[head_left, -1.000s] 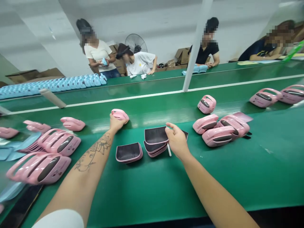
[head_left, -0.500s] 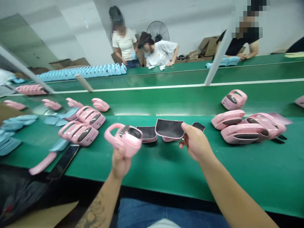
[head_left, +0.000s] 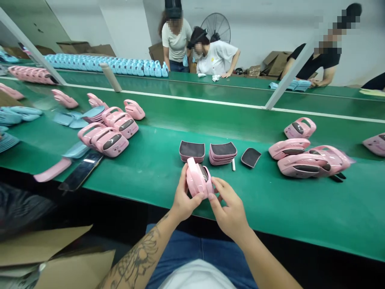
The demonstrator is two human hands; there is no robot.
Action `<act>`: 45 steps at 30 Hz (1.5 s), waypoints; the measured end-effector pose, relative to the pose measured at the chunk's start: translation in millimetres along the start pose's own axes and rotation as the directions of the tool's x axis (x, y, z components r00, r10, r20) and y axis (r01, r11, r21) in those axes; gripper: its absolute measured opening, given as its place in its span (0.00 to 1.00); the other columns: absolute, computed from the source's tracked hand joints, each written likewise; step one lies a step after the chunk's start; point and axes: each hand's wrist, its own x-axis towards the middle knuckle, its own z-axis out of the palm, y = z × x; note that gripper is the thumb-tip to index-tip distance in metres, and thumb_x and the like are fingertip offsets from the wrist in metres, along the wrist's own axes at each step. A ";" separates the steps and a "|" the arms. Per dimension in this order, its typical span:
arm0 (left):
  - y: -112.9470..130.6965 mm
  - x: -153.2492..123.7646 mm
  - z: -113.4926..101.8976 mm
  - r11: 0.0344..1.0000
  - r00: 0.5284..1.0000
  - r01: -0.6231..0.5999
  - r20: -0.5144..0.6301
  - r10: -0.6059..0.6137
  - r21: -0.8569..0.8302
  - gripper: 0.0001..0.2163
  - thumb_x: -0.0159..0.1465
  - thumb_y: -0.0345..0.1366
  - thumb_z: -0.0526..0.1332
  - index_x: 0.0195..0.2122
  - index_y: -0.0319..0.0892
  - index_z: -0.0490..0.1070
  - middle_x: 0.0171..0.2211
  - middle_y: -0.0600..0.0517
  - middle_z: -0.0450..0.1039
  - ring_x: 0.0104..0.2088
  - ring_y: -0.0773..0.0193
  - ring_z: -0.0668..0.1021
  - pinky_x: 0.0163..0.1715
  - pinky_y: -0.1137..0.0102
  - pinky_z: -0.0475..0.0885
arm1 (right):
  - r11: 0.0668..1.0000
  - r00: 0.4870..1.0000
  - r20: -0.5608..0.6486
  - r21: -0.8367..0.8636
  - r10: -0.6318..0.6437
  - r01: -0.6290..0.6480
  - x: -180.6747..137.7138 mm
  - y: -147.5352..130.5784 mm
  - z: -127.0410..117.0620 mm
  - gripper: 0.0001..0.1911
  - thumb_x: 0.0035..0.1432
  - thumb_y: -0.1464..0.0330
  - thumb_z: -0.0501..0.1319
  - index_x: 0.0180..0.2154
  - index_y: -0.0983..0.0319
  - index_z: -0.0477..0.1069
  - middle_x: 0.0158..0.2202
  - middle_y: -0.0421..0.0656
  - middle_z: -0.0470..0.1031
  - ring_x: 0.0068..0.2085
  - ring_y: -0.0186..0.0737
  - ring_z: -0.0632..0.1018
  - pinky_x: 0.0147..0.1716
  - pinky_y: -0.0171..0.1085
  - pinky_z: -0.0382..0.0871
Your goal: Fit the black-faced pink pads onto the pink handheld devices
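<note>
A glossy pink plastic housing with a loop handle and a dark window (head_left: pixel 197 178) is held low over the near side of the green table. Round its left side wraps my left hand (head_left: pixel 187 198), closed, thumb toward me. My right hand (head_left: pixel 230 206) is closed at the opposite side, thumb and fingertips pressing on the pink edge. Whether a curved panel lies between is hidden. Just beyond are a left stack of dark-lined curved pink panels (head_left: pixel 191 150), a right stack (head_left: pixel 223 153) and a single panel (head_left: pixel 251 157). A small white stick (head_left: pixel 234 164) lies beside the right stack.
Pink housings stand in groups at left (head_left: pixel 110 140) and right (head_left: pixel 300 164). A dark phone-like slab (head_left: pixel 81 170) and a pink strip (head_left: pixel 52 170) lie near the left edge. White posts (head_left: pixel 284 66) rise from the table. Co-workers (head_left: pixel 216 56) are across it.
My left hand has brought the housing rightward and turned it. My right hand, which held a dark-lined curved panel out to the right, has come in against the housing. The view has shifted.
</note>
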 end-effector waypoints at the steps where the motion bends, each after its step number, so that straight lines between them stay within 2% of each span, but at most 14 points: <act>1: -1.3 -0.6 -1.8 1.000 1.000 -0.004 0.006 0.004 0.002 0.50 0.59 0.50 0.71 0.76 0.48 0.45 0.74 0.40 0.55 0.71 0.39 0.66 0.69 0.48 0.65 | 0.999 1.000 0.015 0.028 -0.021 0.021 -0.7 2.4 2.2 0.24 0.69 0.61 0.61 0.65 0.49 0.71 0.64 0.47 0.73 0.59 0.56 0.77 0.49 0.50 0.80; 5: 0.6 1.6 -6.4 0.999 0.997 0.030 0.070 -0.028 -0.025 0.53 0.57 0.55 0.72 0.77 0.49 0.44 0.74 0.38 0.54 0.70 0.36 0.66 0.66 0.46 0.67 | 0.985 1.000 0.017 0.172 0.014 -0.016 5.3 17.0 4.4 0.23 0.66 0.60 0.67 0.62 0.47 0.74 0.59 0.47 0.74 0.50 0.50 0.80 0.47 0.49 0.80; 8: 7.3 4.7 -4.7 0.993 0.988 0.074 0.145 -0.060 -0.093 0.58 0.51 0.53 0.78 0.76 0.50 0.45 0.73 0.37 0.56 0.69 0.36 0.67 0.64 0.46 0.70 | 0.955 0.998 0.037 0.291 0.041 -0.050 12.1 31.0 4.8 0.28 0.59 0.55 0.73 0.60 0.49 0.76 0.64 0.48 0.71 0.60 0.55 0.77 0.56 0.51 0.78; 10: 10.8 5.5 -2.8 0.989 0.986 0.088 0.154 -0.070 -0.118 0.58 0.49 0.50 0.80 0.76 0.51 0.47 0.72 0.38 0.57 0.69 0.37 0.68 0.64 0.47 0.71 | 0.919 0.994 0.103 0.386 0.039 -0.076 14.4 37.3 5.9 0.37 0.56 0.53 0.74 0.65 0.51 0.70 0.70 0.49 0.66 0.68 0.59 0.70 0.64 0.56 0.72; 12: 12.3 5.4 -1.8 0.989 0.988 0.083 0.140 -0.065 -0.125 0.56 0.49 0.48 0.80 0.75 0.51 0.50 0.71 0.39 0.59 0.68 0.38 0.68 0.65 0.47 0.69 | 0.892 0.983 0.179 0.438 0.035 -0.111 14.7 39.8 6.9 0.44 0.57 0.54 0.74 0.70 0.52 0.62 0.72 0.50 0.63 0.70 0.59 0.68 0.68 0.59 0.66; 14: 12.6 5.0 -1.9 0.986 0.989 0.071 0.141 -0.050 -0.151 0.55 0.50 0.48 0.80 0.74 0.50 0.51 0.69 0.39 0.61 0.67 0.38 0.70 0.65 0.46 0.69 | 0.897 0.982 0.186 0.425 0.040 -0.117 13.9 39.4 7.4 0.44 0.58 0.55 0.73 0.71 0.53 0.60 0.72 0.51 0.65 0.69 0.60 0.70 0.68 0.60 0.65; 17: 13.0 4.9 -3.4 0.981 0.985 0.063 0.169 -0.032 -0.183 0.53 0.52 0.48 0.78 0.74 0.49 0.51 0.69 0.39 0.62 0.66 0.39 0.71 0.65 0.46 0.69 | 0.929 0.993 0.112 0.366 0.022 -0.062 12.6 37.8 7.6 0.41 0.59 0.57 0.72 0.70 0.54 0.62 0.72 0.51 0.65 0.69 0.61 0.70 0.68 0.61 0.65; 20: 13.8 4.8 -5.5 0.992 0.985 0.042 0.171 -0.021 -0.121 0.50 0.53 0.44 0.78 0.74 0.49 0.53 0.71 0.40 0.60 0.69 0.38 0.68 0.68 0.47 0.66 | 0.955 0.995 0.088 0.295 -0.041 0.014 12.5 37.5 7.9 0.40 0.60 0.59 0.71 0.70 0.53 0.63 0.72 0.49 0.64 0.71 0.60 0.67 0.69 0.60 0.64; 23: 14.2 4.8 -7.0 0.998 0.987 0.021 0.162 -0.012 -0.055 0.48 0.54 0.44 0.77 0.73 0.48 0.54 0.70 0.40 0.63 0.69 0.38 0.67 0.69 0.46 0.63 | 0.964 0.993 0.098 0.262 -0.065 0.037 13.6 37.4 8.2 0.41 0.59 0.59 0.72 0.70 0.52 0.63 0.72 0.48 0.64 0.71 0.59 0.67 0.69 0.59 0.65; 26: 14.9 5.7 -7.2 0.998 0.983 0.016 0.183 -0.005 -0.056 0.49 0.56 0.46 0.75 0.74 0.47 0.52 0.69 0.39 0.64 0.70 0.38 0.66 0.69 0.45 0.63 | 0.968 0.992 0.115 0.249 -0.047 0.017 14.8 37.1 8.5 0.41 0.58 0.59 0.73 0.70 0.52 0.63 0.72 0.48 0.64 0.71 0.59 0.67 0.70 0.59 0.64; 30: 15.5 6.7 -6.7 0.998 0.978 -0.012 0.206 0.023 -0.057 0.49 0.57 0.45 0.74 0.75 0.47 0.49 0.72 0.39 0.59 0.71 0.40 0.65 0.70 0.47 0.62 | 0.965 0.991 0.129 0.261 -0.026 -0.009 14.9 36.5 8.2 0.42 0.57 0.59 0.74 0.69 0.52 0.62 0.72 0.48 0.63 0.71 0.59 0.66 0.71 0.60 0.60; 37: 17.1 5.6 -4.6 0.996 0.979 0.008 0.206 0.010 -0.087 0.50 0.56 0.47 0.75 0.75 0.49 0.49 0.73 0.40 0.56 0.70 0.39 0.66 0.70 0.47 0.63 | 0.937 0.990 0.129 0.348 -0.054 0.006 14.6 32.5 7.7 0.41 0.58 0.59 0.74 0.69 0.52 0.63 0.71 0.49 0.63 0.70 0.57 0.67 0.69 0.56 0.66; 42: 16.4 7.0 -2.0 0.982 0.982 0.061 0.189 -0.027 -0.177 0.54 0.50 0.46 0.80 0.73 0.48 0.53 0.72 0.38 0.58 0.69 0.37 0.67 0.68 0.47 0.66 | 0.921 0.986 0.161 0.375 0.052 -0.109 13.3 33.6 8.8 0.47 0.53 0.55 0.77 0.69 0.54 0.63 0.72 0.51 0.63 0.71 0.60 0.67 0.70 0.58 0.62; 45: 12.8 6.0 -3.0 0.984 0.985 0.044 0.173 -0.013 -0.173 0.52 0.51 0.45 0.80 0.73 0.46 0.54 0.72 0.37 0.58 0.69 0.36 0.67 0.68 0.47 0.65 | 0.921 0.980 0.173 0.358 0.095 -0.152 11.4 37.9 8.3 0.51 0.50 0.55 0.79 0.71 0.54 0.61 0.72 0.50 0.64 0.70 0.60 0.68 0.70 0.59 0.63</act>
